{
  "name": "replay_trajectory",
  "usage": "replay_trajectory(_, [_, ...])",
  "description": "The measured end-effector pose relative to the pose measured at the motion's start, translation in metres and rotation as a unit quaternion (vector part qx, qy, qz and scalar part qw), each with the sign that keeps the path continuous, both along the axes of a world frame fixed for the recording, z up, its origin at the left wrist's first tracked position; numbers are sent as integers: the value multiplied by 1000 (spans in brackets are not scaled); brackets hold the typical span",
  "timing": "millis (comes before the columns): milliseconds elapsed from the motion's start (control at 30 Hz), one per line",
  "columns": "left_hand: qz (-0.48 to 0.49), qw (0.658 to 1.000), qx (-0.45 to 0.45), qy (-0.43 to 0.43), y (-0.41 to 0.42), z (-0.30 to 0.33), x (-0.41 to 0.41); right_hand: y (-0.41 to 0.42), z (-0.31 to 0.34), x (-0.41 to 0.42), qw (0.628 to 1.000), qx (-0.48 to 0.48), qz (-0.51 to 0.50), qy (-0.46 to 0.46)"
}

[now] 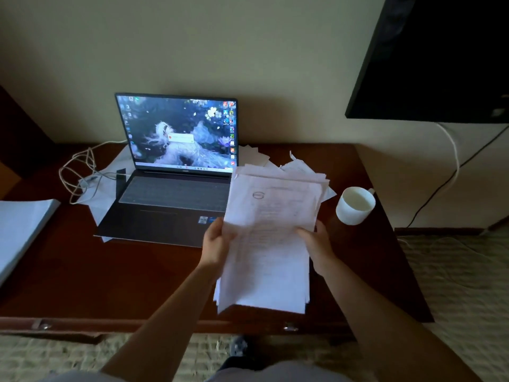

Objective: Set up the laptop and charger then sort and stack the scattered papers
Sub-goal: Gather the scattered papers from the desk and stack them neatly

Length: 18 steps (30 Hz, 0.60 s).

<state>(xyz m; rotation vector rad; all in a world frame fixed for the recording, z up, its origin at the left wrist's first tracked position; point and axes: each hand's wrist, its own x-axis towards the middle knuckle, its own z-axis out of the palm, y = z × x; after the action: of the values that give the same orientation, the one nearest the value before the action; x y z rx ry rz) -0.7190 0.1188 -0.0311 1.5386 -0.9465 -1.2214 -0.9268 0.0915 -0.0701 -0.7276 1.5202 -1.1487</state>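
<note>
White, limp printed paper sheaf [271,235], centre-right of frame, likely slippery: both hands, left [217,248] and right [316,245], grip its side edges.

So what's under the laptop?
White sheets of paper stick out from under the laptop at its left edge and front-left corner, on the desk. How far they run beneath is hidden by the laptop's base.

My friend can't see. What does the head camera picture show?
Two hands, left hand and right hand, hold a stack of papers above a brown desk. Behind sits an open laptop with a tangled white cable, and a white mug on the right.
</note>
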Motion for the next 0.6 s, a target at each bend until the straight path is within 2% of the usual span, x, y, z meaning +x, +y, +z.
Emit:
replay_trajectory(100, [52,996,-68,3,-14,28,2,-5,38,9,992,-108,-31,59])
replay_trajectory(200, [75,990,-117,14,-22,53,0,-8,76,20,970,-216,-80,80])
replay_trajectory(333, [61,992,-112,10,-19,55,0,-7,81,25,965,-237,-76,89])
replay_trajectory(600, [110,989,-91,46,-14,62,-11,-10,91,35,953,-280,-85,80])
